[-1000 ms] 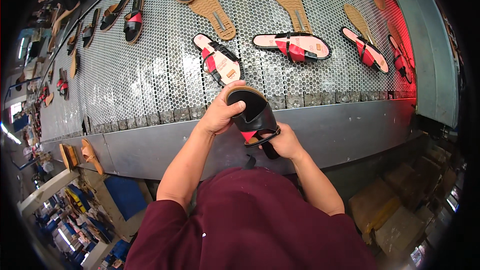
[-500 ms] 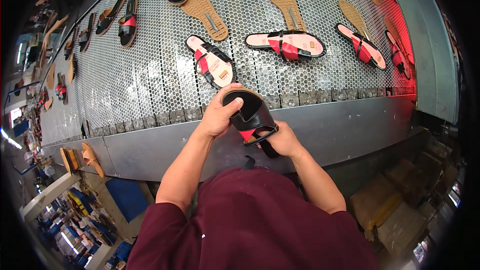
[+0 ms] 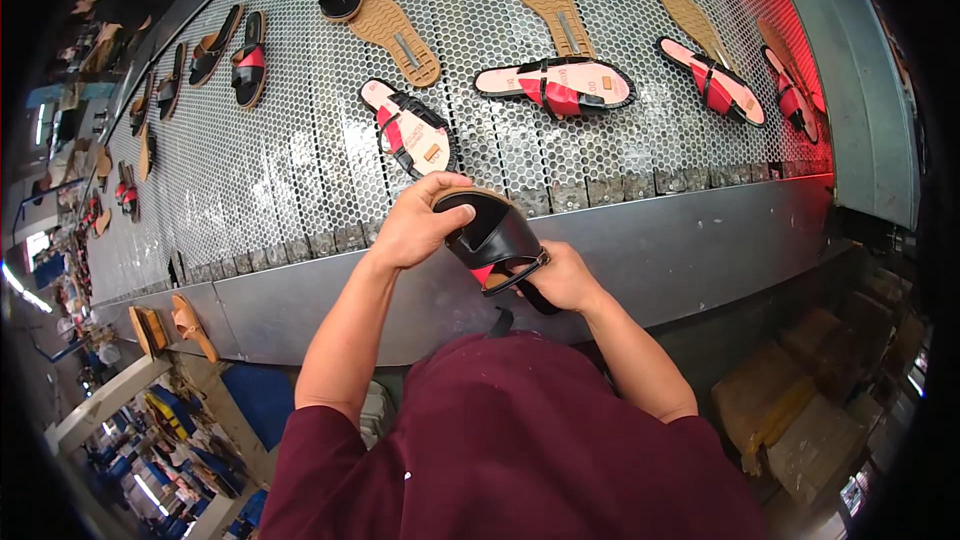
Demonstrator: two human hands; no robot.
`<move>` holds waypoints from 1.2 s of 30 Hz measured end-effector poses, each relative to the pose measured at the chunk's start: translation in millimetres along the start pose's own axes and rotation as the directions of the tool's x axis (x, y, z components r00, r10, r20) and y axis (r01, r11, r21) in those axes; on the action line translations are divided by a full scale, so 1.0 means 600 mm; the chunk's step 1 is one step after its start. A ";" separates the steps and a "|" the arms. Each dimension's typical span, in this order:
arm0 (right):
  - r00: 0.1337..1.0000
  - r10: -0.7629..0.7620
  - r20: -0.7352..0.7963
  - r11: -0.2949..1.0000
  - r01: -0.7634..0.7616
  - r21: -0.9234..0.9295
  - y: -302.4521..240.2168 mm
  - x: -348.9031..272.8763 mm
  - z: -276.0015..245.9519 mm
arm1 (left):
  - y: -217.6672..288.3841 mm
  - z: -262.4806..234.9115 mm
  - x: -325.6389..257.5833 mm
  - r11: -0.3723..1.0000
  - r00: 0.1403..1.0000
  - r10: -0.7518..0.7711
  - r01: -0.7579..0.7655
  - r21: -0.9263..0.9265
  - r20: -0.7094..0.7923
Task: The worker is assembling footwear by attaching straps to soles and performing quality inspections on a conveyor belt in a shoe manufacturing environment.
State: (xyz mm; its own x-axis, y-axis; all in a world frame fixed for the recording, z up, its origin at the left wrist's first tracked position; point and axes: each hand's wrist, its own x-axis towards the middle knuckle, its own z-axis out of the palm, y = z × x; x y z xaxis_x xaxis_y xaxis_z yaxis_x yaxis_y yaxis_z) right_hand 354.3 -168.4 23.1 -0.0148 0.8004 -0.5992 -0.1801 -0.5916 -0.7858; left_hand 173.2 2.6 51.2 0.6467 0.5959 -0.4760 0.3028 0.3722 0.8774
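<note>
both hands (image 3: 420, 225) raised, fingers (image 3: 455, 212) curled

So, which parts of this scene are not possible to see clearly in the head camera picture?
- Right hand, head view: its fingertips are hidden behind the black sandal.
- The sandal's underside: turned away and covered by the left hand.
- Sandals along the top of the perforated conveyor: cut off by the picture's edge.
- Shelves at lower left: blurred and bent by the fisheye rim, so the items are too small to tell.
</note>
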 end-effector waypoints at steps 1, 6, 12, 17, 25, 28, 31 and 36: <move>1.000 0.014 0.007 1.000 -0.014 -0.013 -0.003 -0.003 0.000 | 0.014 -0.002 -0.001 0.994 0.999 0.006 -0.010 0.105 0.039; 0.998 -0.017 0.064 0.996 0.022 -0.091 -0.003 -0.008 -0.012 | 0.082 0.026 0.003 0.849 0.986 -0.095 0.010 0.528 0.135; 0.998 -0.003 0.069 0.954 0.024 -0.298 -0.007 -0.010 -0.049 | 0.061 0.048 -0.003 0.873 0.995 -0.093 0.067 0.483 0.030; 0.990 -0.102 -0.096 0.810 0.027 -0.586 0.028 -0.025 -0.125 | -0.018 0.039 0.001 0.933 0.983 -0.096 0.144 0.330 -0.159; 0.978 0.070 -0.198 0.989 -0.093 -0.111 0.079 -0.027 -0.154 | -0.065 0.093 -0.015 0.584 0.888 0.458 -0.325 0.744 0.028; 0.982 0.058 -0.181 0.988 -0.082 -0.128 0.070 -0.032 -0.160 | -0.010 0.192 0.002 0.364 0.826 0.384 -0.546 0.755 0.412; 0.980 0.058 -0.189 0.989 -0.082 -0.124 0.074 -0.029 -0.160 | -0.048 0.228 0.044 0.272 0.787 0.262 -0.616 0.740 0.559; 0.980 -0.080 -0.183 0.964 0.029 -0.264 0.089 -0.054 -0.184 | -0.047 0.234 0.054 0.289 0.780 0.204 -0.626 0.724 0.592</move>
State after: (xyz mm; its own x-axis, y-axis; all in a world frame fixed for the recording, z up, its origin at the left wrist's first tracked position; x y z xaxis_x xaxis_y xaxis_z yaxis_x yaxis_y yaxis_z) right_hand 453.6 -236.3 -16.5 0.1796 0.8138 -0.5526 0.0858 -0.5726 -0.8153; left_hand 284.2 -88.6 19.7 0.9805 0.1192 -0.1563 0.1899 -0.7808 0.5952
